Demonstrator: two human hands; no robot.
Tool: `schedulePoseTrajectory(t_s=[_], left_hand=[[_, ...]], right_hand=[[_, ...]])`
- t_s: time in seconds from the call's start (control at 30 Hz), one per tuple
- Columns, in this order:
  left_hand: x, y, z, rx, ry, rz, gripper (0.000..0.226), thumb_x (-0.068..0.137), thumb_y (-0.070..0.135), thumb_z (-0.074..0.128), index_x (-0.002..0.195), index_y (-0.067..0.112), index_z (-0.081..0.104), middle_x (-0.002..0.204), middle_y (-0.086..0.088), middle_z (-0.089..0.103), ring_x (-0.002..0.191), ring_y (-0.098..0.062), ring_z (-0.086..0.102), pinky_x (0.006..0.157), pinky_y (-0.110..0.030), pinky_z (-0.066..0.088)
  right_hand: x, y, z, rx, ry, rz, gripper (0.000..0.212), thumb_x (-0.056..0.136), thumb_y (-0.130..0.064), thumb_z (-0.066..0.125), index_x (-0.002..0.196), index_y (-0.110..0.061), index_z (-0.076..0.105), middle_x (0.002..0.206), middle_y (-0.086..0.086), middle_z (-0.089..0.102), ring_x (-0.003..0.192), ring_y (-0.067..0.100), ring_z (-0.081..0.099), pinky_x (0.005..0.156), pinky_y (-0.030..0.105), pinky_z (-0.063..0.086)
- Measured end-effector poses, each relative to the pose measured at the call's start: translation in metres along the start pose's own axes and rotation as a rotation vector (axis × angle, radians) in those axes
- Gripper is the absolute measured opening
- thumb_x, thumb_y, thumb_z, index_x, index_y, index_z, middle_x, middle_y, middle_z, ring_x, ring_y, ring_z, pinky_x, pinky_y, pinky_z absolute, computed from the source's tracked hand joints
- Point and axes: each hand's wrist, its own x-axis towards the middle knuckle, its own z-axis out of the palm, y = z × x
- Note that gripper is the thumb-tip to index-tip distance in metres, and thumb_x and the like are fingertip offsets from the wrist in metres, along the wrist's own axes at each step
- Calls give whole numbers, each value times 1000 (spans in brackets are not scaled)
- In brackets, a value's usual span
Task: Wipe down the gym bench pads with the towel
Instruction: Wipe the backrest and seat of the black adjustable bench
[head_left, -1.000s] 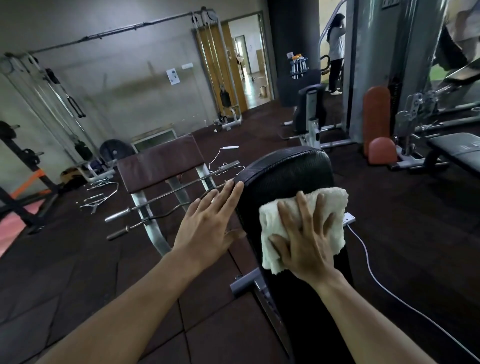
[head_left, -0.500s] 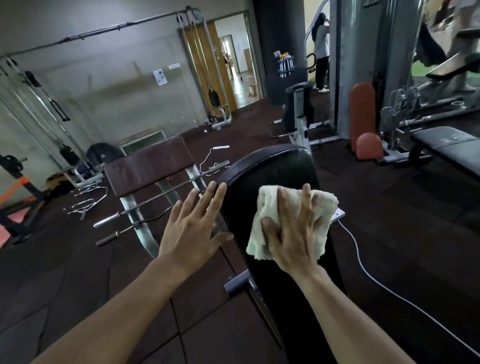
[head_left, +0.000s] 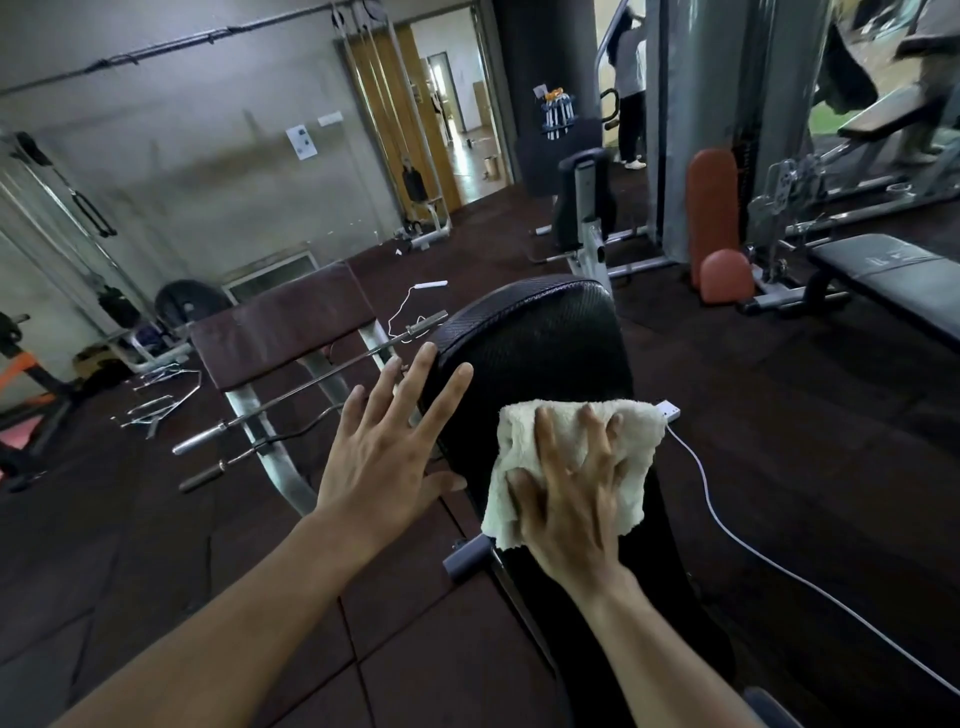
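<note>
The black textured bench pad (head_left: 535, 343) slopes up and away from me in the middle of the head view. A cream towel (head_left: 636, 452) lies on its middle part. My right hand (head_left: 571, 509) presses the towel onto the pad with spread fingers. My left hand (head_left: 384, 452) is held flat with straight fingers at the pad's left edge, its fingertips over the rim. Whether it touches the pad I cannot tell. The pad's lower part is hidden under my right forearm.
A brown padded rest (head_left: 280, 327) with two metal bars (head_left: 311, 384) stands just left of the bench. A white cable (head_left: 727, 530) and a power strip (head_left: 670, 410) lie on the floor at the right. A flat grey bench (head_left: 893, 280) is far right. A person (head_left: 631, 78) stands at the back.
My right hand has slid the towel down the pad, farther from its top edge. My left hand has kept its place at the pad's left edge.
</note>
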Motion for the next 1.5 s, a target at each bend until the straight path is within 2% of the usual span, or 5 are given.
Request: schedulePoseTrajectory(t_s=[0.2, 0.43, 0.73, 0.93, 1.5], left_hand=[[1, 1, 1, -47, 8, -9, 119, 73, 60, 77, 155, 43, -7, 166, 3, -7, 152, -28, 11, 120, -49, 17], [0, -4, 5, -79, 52, 11, 120, 69, 59, 80, 156, 42, -1, 166, 1, 1, 149, -32, 19, 116, -52, 25], [1, -5, 4, -76, 78, 44, 120, 68, 58, 80, 157, 41, 1, 166, -2, 4, 149, -33, 20, 114, -54, 28], [0, -1, 2, -67, 24, 8, 124, 68, 55, 82, 155, 43, -5, 166, 2, -5, 150, -29, 12, 116, -52, 23], [-1, 12, -4, -59, -2, -53, 123, 72, 50, 81, 155, 43, -9, 164, 6, -18, 151, -27, 8, 118, -49, 20]], right_hand=[[-44, 3, 26, -15, -62, -92, 67, 100, -69, 29, 159, -48, 6, 168, 2, -2, 155, 40, -11, 107, 80, 24], [26, -4, 1, -88, 31, 166, 61, 102, -57, 22, 156, -34, 7, 164, 10, 4, 150, 47, 19, 111, 69, 29], [-15, 16, 19, -168, -124, -61, 73, 101, -66, 26, 162, -28, 14, 167, 17, 8, 150, 53, 11, 114, 75, 18], [53, 18, -9, -51, 13, 281, 70, 96, -71, 0, 157, -39, -4, 167, 5, 1, 152, 39, 13, 113, 67, 27], [34, -7, -20, -34, -75, 102, 71, 95, -75, 13, 156, -46, -7, 169, 10, -3, 152, 49, 1, 115, 71, 22]])
